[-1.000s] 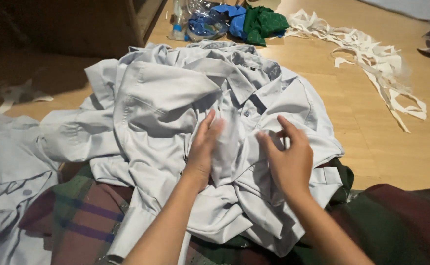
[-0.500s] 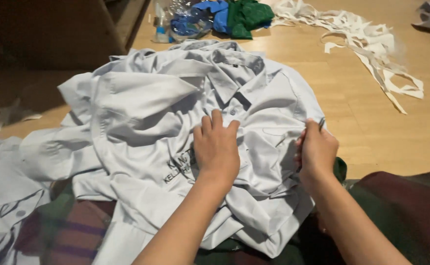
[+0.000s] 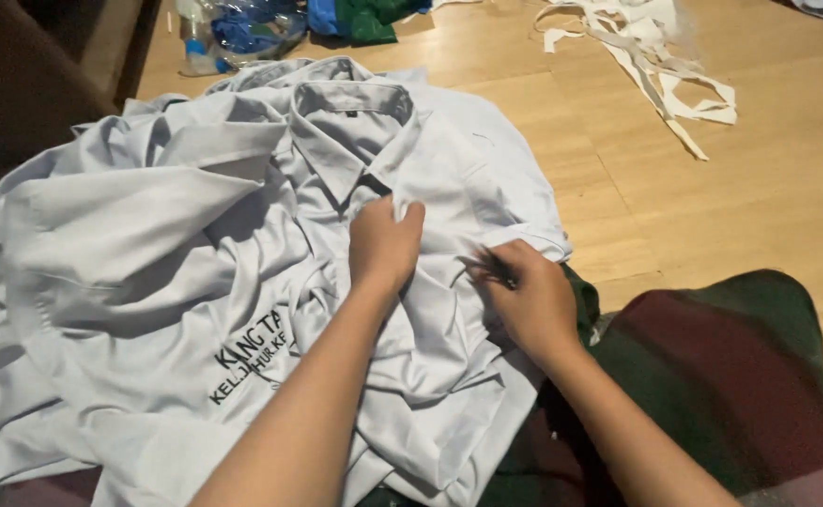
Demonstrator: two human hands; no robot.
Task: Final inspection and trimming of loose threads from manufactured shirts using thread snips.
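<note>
Pale grey collared shirt [image 3: 402, 141] lies rumpled on top of a heap of similar grey garments [image 3: 120, 282], spread across the wooden floor [image 3: 768, 197] in front of the seated person; collar points toward the far side, button placket runs down toward the hands. Left hand [image 3: 385, 246] rests palm-down on the shirt front just below the collar, fingers curled and bunching the cloth beneath them. Right hand [image 3: 529, 296] sits just beside it near the shirt's right edge, knuckles up, fingertips pinching a fold of the same fabric; whether anything else is held between those fingers cannot be told. The two hands are close but not touching. One garment in the heap, lower left, carries dark printed lettering. A dark green and maroon plaid cloth [image 3: 730, 366] covers the person's lap at lower right, partly under the shirt's hem. On the floor, well apart at upper right, lies a tangle of white fabric strips [image 3: 655, 56]. At the top edge, beyond the heap, sit blue and green clothes [image 3: 346, 17] and a clear plastic bag [image 3: 242, 33] beside them.
</note>
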